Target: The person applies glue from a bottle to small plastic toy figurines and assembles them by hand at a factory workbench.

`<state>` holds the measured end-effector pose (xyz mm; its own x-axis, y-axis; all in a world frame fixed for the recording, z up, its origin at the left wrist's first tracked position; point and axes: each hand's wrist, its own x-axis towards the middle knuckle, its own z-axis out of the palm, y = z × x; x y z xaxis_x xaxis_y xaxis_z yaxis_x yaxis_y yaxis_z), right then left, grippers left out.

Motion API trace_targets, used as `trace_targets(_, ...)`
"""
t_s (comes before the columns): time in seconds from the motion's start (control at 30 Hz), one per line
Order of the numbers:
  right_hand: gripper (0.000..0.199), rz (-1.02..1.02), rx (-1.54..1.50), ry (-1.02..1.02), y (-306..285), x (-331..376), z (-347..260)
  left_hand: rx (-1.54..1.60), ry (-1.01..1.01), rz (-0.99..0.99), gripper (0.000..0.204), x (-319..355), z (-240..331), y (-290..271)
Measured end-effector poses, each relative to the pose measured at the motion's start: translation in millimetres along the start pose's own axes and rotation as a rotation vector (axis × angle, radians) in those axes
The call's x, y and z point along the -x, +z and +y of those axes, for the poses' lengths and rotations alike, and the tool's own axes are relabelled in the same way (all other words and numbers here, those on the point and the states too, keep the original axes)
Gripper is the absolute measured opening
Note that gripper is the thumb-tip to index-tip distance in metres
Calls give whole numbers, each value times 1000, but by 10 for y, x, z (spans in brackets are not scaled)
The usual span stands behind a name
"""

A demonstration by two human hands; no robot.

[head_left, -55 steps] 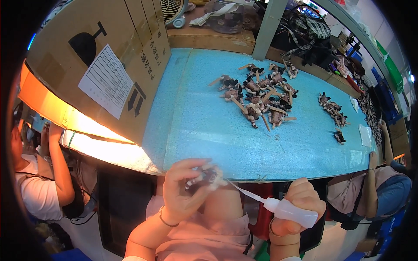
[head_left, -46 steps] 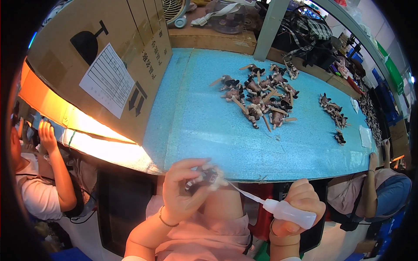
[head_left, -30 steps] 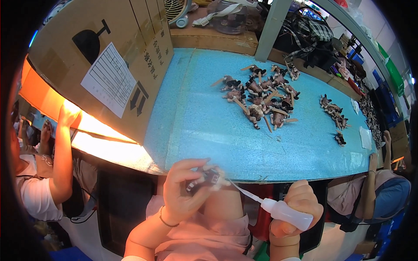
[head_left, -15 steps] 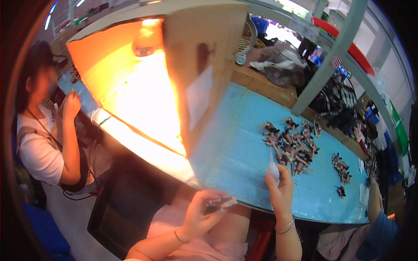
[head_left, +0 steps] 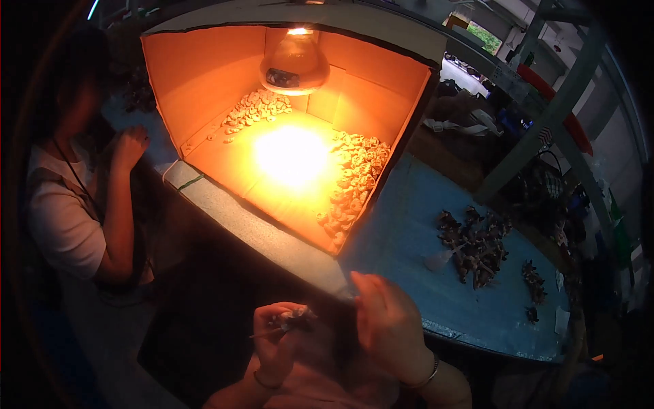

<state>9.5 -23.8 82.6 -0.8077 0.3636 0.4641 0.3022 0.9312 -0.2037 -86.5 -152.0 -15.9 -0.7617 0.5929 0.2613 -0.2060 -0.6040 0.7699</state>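
Note:
My left hand [head_left: 272,351] is closed around a small dark-and-pale figure piece [head_left: 296,318], held above my lap. A thin stick-like part juts out beside its fingers; whether it belongs to the piece I cannot tell. My right hand [head_left: 392,330] is raised at the near edge of the blue table [head_left: 409,218], its fingers stretched out and nothing visible in them. Beyond it, a white squeeze bottle [head_left: 439,260] with a thin nozzle lies on the table, against a heap of similar dark-and-pale pieces [head_left: 480,242].
A cardboard box [head_left: 204,75] with an open front stands ahead, lit by a glowing heat lamp [head_left: 294,68]. Small curled pieces [head_left: 357,170] are heaped inside. Another person [head_left: 75,225] sits at left. A smaller cluster of pieces [head_left: 535,281] lies farther right, near a metal post [head_left: 548,112].
The squeeze bottle has left my right hand and now lies by the heap. That hand has come left, toward my left hand. The view has turned toward the lit box.

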Motion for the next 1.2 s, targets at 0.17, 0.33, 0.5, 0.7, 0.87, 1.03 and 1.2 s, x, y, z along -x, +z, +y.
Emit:
trace_targets(0.17,34,-70,242,-52,1109,-858,-134,-20,115,181,28,-54,208,-130)
trace_targets(0.33,23,-218,825,98,1624,-1214,32,-64,33,259,20,17,220,-193)
trace_targets(0.5,12,-239,678,91,1552,-1231,87,-86,-6,220,22,-21,204,-168)
trace_targets(0.7,6,118,-196,-137,913,-808,-81,-13,17,146,27,-52,199,-85)
trace_targets(0.87,11,91,-623,95,299,-178,273,-11,-48,-16,32,-108,117,187)
trace_targets(1.03,18,89,-913,357,-18,224,419,199,-432,-258,33,-58,-84,499)
trace_targets(1.2,19,130,-726,240,-226,437,551,84,-439,-433,33,44,-242,597)
